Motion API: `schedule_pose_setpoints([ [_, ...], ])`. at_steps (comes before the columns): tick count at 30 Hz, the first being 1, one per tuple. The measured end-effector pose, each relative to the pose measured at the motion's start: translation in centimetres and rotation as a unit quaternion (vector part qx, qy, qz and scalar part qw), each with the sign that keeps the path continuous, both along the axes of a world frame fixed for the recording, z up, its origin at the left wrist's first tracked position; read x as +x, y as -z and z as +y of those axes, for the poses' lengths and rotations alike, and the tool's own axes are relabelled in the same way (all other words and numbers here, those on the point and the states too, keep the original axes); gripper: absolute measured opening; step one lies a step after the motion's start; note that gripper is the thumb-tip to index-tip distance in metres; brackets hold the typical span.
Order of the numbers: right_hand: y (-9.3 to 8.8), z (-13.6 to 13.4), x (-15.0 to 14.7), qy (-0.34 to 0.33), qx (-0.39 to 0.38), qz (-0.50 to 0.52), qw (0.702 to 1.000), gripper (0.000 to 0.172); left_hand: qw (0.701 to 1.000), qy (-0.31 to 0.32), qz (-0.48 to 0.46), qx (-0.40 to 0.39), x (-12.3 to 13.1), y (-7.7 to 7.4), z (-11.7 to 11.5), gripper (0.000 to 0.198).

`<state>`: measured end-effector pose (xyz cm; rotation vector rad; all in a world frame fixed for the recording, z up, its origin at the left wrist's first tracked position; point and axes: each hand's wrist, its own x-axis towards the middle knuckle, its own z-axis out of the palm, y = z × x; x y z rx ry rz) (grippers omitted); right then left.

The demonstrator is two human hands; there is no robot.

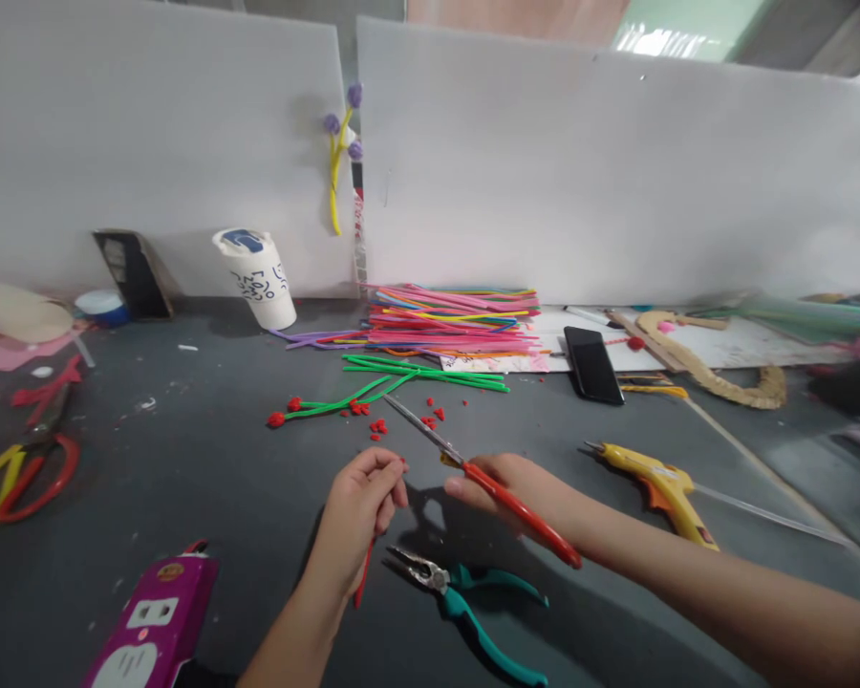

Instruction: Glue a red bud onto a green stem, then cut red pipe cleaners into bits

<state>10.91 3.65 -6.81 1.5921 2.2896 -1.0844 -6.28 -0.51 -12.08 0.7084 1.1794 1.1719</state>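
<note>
- Lower center of the frame: the left hand (pixel 364 497) pinches a thin red fuzzy stick (pixel 362 581) between thumb and fingers; its lower end hangs below the palm.
- Right of it: the right hand (pixel 534 485) grips red-handled scissors (pixel 522 513), blades pointing to the upper left.
- Center, beyond the hands: red snippets (pixel 377 426) lie scattered near green sticks (pixel 465 379), a few tipped with red balls (pixel 276 419).
- Bottom center: teal-handled pliers (pixel 477 612) lie on the dark table (pixel 222 497).
- Right: a yellow glue gun (pixel 655 483).
</note>
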Motion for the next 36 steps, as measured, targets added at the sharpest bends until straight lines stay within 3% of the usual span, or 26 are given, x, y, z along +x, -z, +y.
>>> schedule_pose_setpoints([
  [4, 0.6, 0.1, -0.6, 0.058, -0.035, 0.094, 0.993, 0.028, 0.999, 0.034, -0.007, -0.005, 0.2, 0.1, -0.1, 0.016],
  [8, 1.5, 0.3, -2.1, 0.072, -0.039, 0.145, 0.986, 0.015, 0.998, 0.062, -0.007, -0.01, 0.4, -0.1, -0.3, 0.015],
  [16, 2.2, 0.9, -3.9, 0.068, 0.049, 0.176, 0.981, 0.012, 0.998, 0.052, 0.011, -0.021, 0.5, 0.1, -0.2, 0.016],
  [25, 2.3, 1.2, -3.8, 0.057, 0.047, 0.169, 0.983, 0.009, 0.999, 0.039, 0.025, -0.003, 0.4, 0.5, -0.1, 0.02],
  [30, 1.5, 1.5, -3.3, 0.045, 0.043, 0.167, 0.984, 0.023, 0.999, 0.016, 0.036, 0.006, -0.1, 0.1, 0.0, 0.018],
  [36, -0.4, 1.0, -0.4, -0.063, 0.028, 0.049, 0.996, 0.047, 0.998, -0.057, 0.012, 0.026, -0.7, -0.5, 0.0, 0.016],
])
